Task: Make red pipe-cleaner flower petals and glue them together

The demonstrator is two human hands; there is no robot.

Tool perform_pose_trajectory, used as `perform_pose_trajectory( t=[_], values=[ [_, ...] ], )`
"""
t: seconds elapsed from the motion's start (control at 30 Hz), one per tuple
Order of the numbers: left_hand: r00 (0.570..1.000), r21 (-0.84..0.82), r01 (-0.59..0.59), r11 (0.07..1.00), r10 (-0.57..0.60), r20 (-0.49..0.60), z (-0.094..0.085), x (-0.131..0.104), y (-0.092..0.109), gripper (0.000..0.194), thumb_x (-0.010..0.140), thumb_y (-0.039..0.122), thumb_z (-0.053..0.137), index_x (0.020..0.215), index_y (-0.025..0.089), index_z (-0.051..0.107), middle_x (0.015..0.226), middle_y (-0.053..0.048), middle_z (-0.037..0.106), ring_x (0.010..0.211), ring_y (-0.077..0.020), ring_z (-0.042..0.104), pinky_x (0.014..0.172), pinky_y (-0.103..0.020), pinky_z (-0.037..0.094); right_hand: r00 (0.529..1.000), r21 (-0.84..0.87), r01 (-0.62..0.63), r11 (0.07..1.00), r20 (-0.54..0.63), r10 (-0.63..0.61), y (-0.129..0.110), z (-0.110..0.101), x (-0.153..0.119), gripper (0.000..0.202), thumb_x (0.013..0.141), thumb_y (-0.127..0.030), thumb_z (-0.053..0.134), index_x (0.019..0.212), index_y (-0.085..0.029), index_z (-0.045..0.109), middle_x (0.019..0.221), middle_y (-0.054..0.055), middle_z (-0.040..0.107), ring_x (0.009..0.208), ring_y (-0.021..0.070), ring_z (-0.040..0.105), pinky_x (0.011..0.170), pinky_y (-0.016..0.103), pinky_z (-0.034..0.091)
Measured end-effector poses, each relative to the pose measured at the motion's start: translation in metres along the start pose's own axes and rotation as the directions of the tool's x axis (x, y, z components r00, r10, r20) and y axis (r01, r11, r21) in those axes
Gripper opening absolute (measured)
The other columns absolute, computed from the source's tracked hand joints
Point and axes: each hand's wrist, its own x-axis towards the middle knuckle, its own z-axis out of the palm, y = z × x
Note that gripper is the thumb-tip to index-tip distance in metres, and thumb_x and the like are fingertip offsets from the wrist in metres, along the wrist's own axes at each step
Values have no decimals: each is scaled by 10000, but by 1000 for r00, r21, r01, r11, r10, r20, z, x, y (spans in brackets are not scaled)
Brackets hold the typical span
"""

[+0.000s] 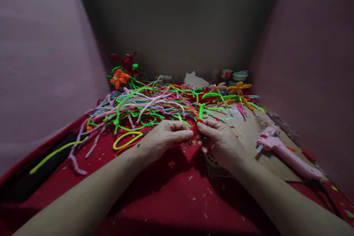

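- 2 bare hands meet near the middle of the view, above a table covered with red cloth (171, 206).
- The left hand (164, 136) has its thumb and fingers drawn together at the left edge of a small, fuzzy red piece (196, 127); whether it grips the piece cannot be told.
- The right hand (221, 138) pinches the red piece between thumb and fingers, its other fingers curled below.
- Just beyond the hands lies a broad, tangled pile of fuzzy stems (155, 105) in green, pink, white, purple and orange.
- Near the left wrist, a yellow loop (127, 140) lies on the cloth, with an orange strip beside it, partly hidden by the arm.
- Farther left, 1 yellow-green stem (59, 153) stretches across a long black object (35, 171).
- On the right is a tan board (245, 129), scattered with scraps; a pink glue gun (289, 153) lies on it, nozzle pointing toward the hands.
- Behind the pile, at left, an orange flower (119, 78) stands below dark red petals (127, 59).
- At back right are 2 more flowers, a pale one (218, 87) and a yellow-orange one (239, 88), near white paper (196, 80) and a container with a light blue lid (240, 76).
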Motion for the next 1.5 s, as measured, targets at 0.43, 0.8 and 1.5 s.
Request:
perform_pose_trajectory(
  t=[0.43, 0.8, 1.5],
  values=[
    [964, 117, -83, 990, 109, -241, -14, 4, 7, 166, 747, 282, 606, 695, 124, 609, 636, 13, 572, 584, -77, 467, 589, -211, 350, 997, -454, 78, 888, 39, -67, -11, 8, -9, 262, 707, -291, 641, 499, -157, 556, 498, -44, 432, 500, 83, 370, 491, 228, 293],
    [954, 316, -92, 944, 175, -242, -12, 4, 6, 119, 726, 226, 573, 711, 127, 636, 642, 23, 566, 608, -88, 480, 613, -221, 362, 995, -147, 80, 986, 71, -70, 1, -2, -3, 194, 732, -325, 654, 708, -174, 534, 552, -33, 584, 448, 82, 514, 465, 206, 397],
    [960, 123, -84, 989, 113, -256, 4, 2, 3, 206, 671, 181, 644, 863, 137, 584, 639, 24, 606, 557, -81, 512, 551, -207, 380, 990, -199, 89, 976, -86, -108, 8, -2, 0, 164, 663, -288, 705, 661, -148, 619, 538, -18, 588, 462, 86, 508, 475, 216, 404]
  ],
)
